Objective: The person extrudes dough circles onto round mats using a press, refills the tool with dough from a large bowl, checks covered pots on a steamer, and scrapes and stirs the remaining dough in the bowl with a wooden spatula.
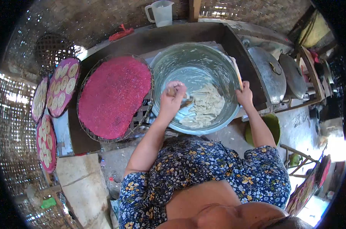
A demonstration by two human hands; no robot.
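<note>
A large blue-green basin [234,118] stands in front of me with a mass of pale, sticky dough [209,107] at its bottom right. More dough is smeared on its inner walls. My left hand [173,93] is inside the basin, left of the dough, its fingers curled and coated. What they close on, if anything, is hidden. A small brownish thing [187,102] shows just beside that hand. At the basin's right rim, my right hand [244,93] is closed around the lower end of a long, flat, pale and orange stick [237,71].
Left of the basin lies a woven tray [81,114] covered with a bright pink sheet [113,97]. Pink trays with pale rounds [63,86] lean at the far left. A clear jug [162,13] stands behind; metal lids [270,74] and a green bucket [272,128] are on the right.
</note>
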